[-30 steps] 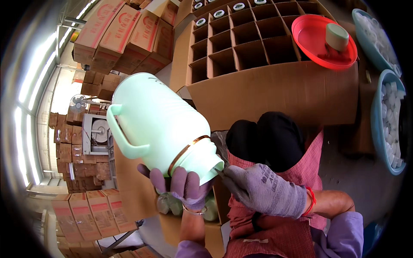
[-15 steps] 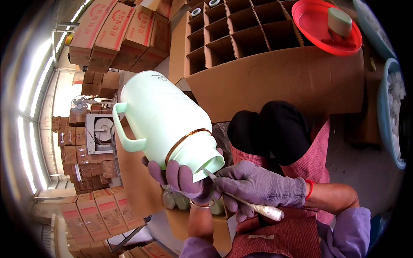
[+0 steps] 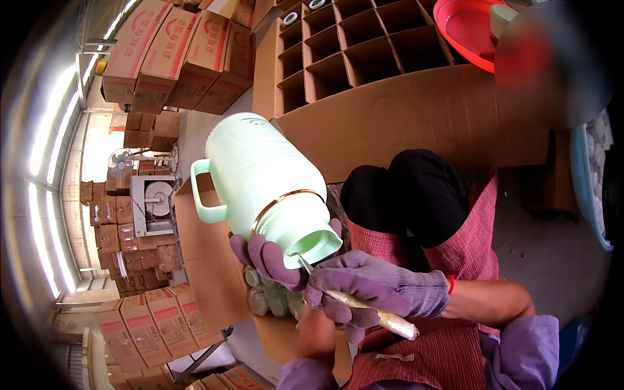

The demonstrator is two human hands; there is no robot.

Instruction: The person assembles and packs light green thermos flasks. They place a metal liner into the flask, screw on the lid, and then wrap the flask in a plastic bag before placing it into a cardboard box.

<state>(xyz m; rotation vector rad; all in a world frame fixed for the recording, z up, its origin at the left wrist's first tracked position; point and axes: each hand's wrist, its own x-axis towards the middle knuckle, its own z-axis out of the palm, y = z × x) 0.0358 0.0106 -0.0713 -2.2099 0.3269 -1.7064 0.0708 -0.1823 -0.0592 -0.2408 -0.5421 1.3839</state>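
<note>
A pale green vacuum flask (image 3: 263,166) lies tilted in front of me, its open spout toward me, a gold ring around its neck and a side handle on the left. My left hand (image 3: 270,260), in a grey-purple glove, is wrapped around the neck from below. My gloved right hand (image 3: 364,286) grips a slim knife-like tool (image 3: 398,323) with a shiny wrapped handle. Its thin metal tip reaches the inner edge of the spout; the exact contact is too small to tell.
Ahead stands a divided carton (image 3: 403,110), with a red basin (image 3: 458,29) on its right. A blue tub (image 3: 588,188) of pale pieces is at far right, partly behind a blur. An open carton holds pale green items (image 3: 270,296) under my left hand. Stacked boxes (image 3: 185,55) stand left.
The flask has shifted slightly right, its spout now turned more toward me. My right hand and the tool have moved a little left and down. A blurred shape now covers the upper right.
</note>
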